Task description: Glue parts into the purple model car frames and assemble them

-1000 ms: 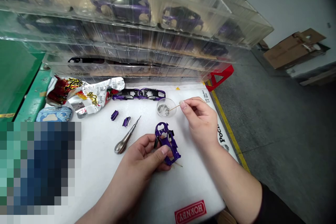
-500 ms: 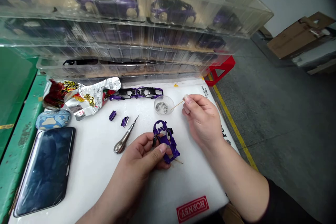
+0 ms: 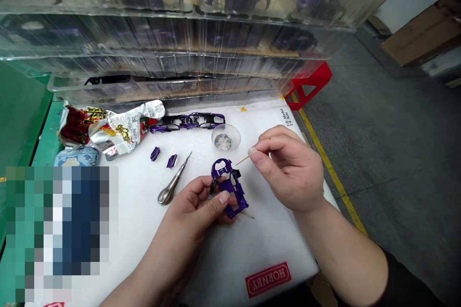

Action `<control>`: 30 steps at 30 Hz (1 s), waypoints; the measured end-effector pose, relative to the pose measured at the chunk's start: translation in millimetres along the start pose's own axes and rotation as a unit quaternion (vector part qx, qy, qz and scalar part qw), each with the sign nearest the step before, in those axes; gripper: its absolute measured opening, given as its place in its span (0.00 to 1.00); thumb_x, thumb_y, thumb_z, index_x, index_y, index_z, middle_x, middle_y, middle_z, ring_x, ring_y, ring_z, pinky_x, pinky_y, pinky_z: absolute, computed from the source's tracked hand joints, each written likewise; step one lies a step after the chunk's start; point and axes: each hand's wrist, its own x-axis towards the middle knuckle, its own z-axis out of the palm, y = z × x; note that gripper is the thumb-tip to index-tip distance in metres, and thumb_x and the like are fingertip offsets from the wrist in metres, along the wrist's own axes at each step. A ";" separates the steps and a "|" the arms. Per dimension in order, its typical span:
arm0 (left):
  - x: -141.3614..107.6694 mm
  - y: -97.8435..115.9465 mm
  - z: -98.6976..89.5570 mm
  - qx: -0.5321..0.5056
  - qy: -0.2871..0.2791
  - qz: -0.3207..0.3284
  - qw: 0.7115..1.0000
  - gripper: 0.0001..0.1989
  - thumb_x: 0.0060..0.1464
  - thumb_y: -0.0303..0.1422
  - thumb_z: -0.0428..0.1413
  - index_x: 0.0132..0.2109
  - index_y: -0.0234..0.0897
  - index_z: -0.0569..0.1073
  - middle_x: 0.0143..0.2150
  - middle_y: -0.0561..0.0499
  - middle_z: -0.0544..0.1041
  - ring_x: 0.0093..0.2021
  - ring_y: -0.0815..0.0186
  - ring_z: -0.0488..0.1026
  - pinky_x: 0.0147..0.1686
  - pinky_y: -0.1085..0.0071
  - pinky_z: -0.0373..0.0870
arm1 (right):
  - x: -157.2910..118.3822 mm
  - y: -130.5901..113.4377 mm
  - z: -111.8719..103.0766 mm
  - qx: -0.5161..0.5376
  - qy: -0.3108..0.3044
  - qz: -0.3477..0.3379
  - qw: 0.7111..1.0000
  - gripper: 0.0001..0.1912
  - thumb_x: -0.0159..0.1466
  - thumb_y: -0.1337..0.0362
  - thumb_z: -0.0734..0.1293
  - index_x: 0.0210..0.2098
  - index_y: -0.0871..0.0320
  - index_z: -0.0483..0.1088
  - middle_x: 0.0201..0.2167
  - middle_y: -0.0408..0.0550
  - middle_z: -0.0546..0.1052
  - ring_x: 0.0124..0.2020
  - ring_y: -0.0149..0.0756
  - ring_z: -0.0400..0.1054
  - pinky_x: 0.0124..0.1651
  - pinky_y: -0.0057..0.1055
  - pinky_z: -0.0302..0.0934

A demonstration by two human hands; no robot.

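My left hand (image 3: 201, 211) grips a purple toy car body shell (image 3: 227, 185) with thumb on top, tilted above the white work surface. Between the thumb and fingertips of my right hand (image 3: 288, 168) is a thin wooden toothpick (image 3: 242, 160), its tip close to the upper right part of the shell; whether it touches, I cannot tell. Behind the shell stands a small clear cup (image 3: 230, 137) with a whitish, silvery substance inside. A second thin stick (image 3: 248, 215) shows under the shell. To the left lie a metal-handled screwdriver (image 3: 173, 182) and two small purple parts (image 3: 172, 160).
More purple car shells (image 3: 188, 122) lie in a row behind. Stacked clear plastic trays (image 3: 162, 64) holding car bodies fill the back. Foil snack packets (image 3: 126, 129) and a blue patterned case (image 3: 76, 156) lie at left, beside a blurred-out patch. A red bracket (image 3: 311, 84) juts out at right.
My right hand has brought the toothpick from the clear cup toward me, to the top of the purple shell. My left hand holds the shell as before. The view has shifted slightly.
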 end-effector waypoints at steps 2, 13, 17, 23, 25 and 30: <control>0.0 0.3 -0.3 0.005 0.003 -0.001 1.000 0.22 0.64 0.45 0.74 0.58 0.39 0.84 0.50 0.45 0.87 0.45 0.62 0.79 0.47 0.67 0.76 | -0.6 -0.2 0.1 0.000 -0.020 0.002 1.000 0.03 0.76 0.67 0.75 0.44 0.53 0.80 0.40 0.47 0.78 0.40 0.40 0.73 0.40 0.38 0.72; 1.4 3.1 -1.1 0.002 -0.006 0.005 1.000 0.22 0.65 0.44 0.74 0.58 0.36 0.83 0.47 0.43 0.86 0.43 0.62 0.79 0.45 0.67 0.77 | -1.9 1.5 2.7 0.007 -0.049 0.003 0.999 0.04 0.77 0.68 0.75 0.45 0.53 0.81 0.41 0.46 0.78 0.39 0.39 0.73 0.40 0.38 0.70; 0.7 3.4 -0.9 0.002 -0.003 0.002 1.000 0.23 0.64 0.44 0.74 0.59 0.36 0.84 0.48 0.43 0.86 0.43 0.62 0.79 0.45 0.67 0.78 | -2.0 1.6 3.2 0.011 -0.052 0.006 0.999 0.04 0.77 0.69 0.75 0.45 0.53 0.81 0.42 0.45 0.78 0.39 0.37 0.72 0.40 0.38 0.70; -1.2 1.9 -2.2 0.005 -0.007 -0.001 1.000 0.22 0.65 0.44 0.73 0.59 0.37 0.83 0.49 0.43 0.86 0.45 0.61 0.80 0.46 0.67 0.78 | -1.2 2.5 4.9 0.015 -0.055 0.004 0.998 0.05 0.76 0.71 0.76 0.45 0.55 0.81 0.41 0.45 0.77 0.38 0.36 0.71 0.40 0.36 0.68; -1.2 2.4 -1.6 0.005 -0.004 -0.002 1.000 0.23 0.64 0.45 0.74 0.59 0.37 0.84 0.48 0.43 0.86 0.45 0.61 0.80 0.46 0.67 0.78 | -1.0 3.6 5.2 0.020 -0.054 0.002 0.998 0.05 0.76 0.71 0.76 0.45 0.55 0.81 0.41 0.45 0.77 0.38 0.36 0.71 0.40 0.36 0.68; 1.3 3.8 -0.8 0.004 -0.005 -0.001 1.000 0.22 0.64 0.45 0.74 0.58 0.38 0.84 0.48 0.44 0.87 0.43 0.62 0.79 0.45 0.66 0.78 | -1.8 5.6 4.9 0.027 -0.055 -0.002 0.998 0.05 0.75 0.73 0.76 0.45 0.57 0.81 0.42 0.45 0.77 0.38 0.35 0.71 0.41 0.36 0.68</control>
